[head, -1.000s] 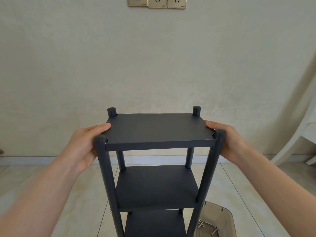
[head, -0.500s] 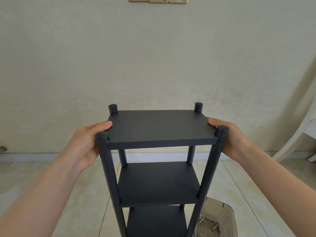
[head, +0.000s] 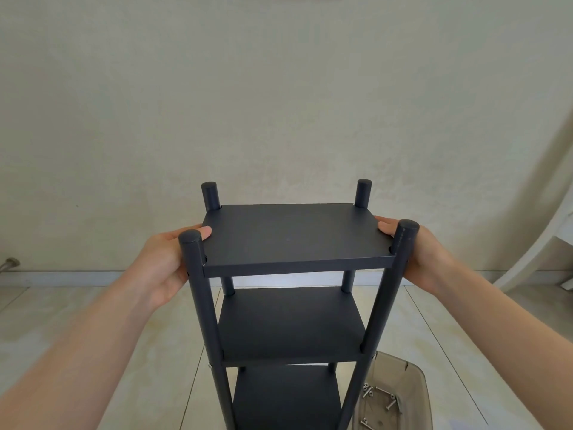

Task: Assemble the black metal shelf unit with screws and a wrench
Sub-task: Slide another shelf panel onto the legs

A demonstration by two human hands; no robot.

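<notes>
The black metal shelf unit (head: 294, 234) stands upright in front of me, with three tiers showing between its round posts. My left hand (head: 161, 262) grips the left edge of the top shelf, thumb on top by the near left post (head: 193, 259). On the opposite edge, my right hand (head: 424, 256) holds the top shelf the same way, its thumb lying beside the near right post (head: 403, 249). Several silver screws (head: 379, 398) lie in a clear brown plastic tray (head: 415, 380) on the floor at the lower right. No wrench is in view.
A plain cream wall (head: 279, 103) rises close behind the shelf, with a white baseboard (head: 77, 276) along the tiled floor (head: 161, 336). Part of a white chair (head: 545, 243) shows at the right edge.
The top shelf has slid down the posts, so more of each post end now stands above it. Both hands kept their hold on its edges.
</notes>
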